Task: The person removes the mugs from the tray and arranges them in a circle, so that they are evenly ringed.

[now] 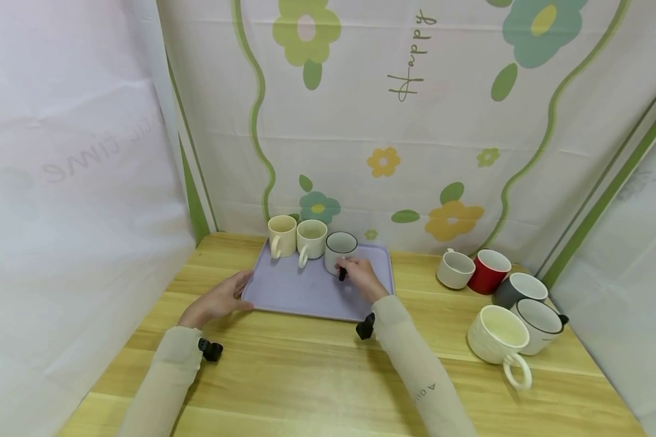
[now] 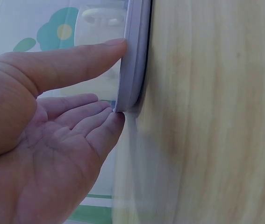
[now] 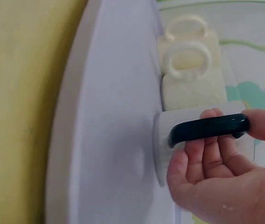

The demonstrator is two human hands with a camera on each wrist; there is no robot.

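A lavender tray (image 1: pixel 295 294) lies on the wooden table. Along its back edge stand a cream mug (image 1: pixel 282 235), an off-white mug (image 1: pixel 311 238) and a white mug with a black rim and black handle (image 1: pixel 336 258). My right hand (image 1: pixel 361 276) holds that third mug by its handle (image 3: pixel 211 128), fingers behind it and thumb at the upper end. At the tray's front left corner, my left hand (image 1: pixel 222 298) touches the rim with thumb and fingertips. Its fingers are fairly straight in the left wrist view, thumb (image 2: pixel 83 65) apart from the others.
On the right of the table stand a small white mug (image 1: pixel 455 270), a red mug (image 1: pixel 489 272), a dark grey mug (image 1: pixel 520 290), another black-rimmed white mug (image 1: pixel 538 326) and a large cream mug (image 1: pixel 497 334). A flower-printed cloth (image 1: pixel 339 121) hangs behind the table.
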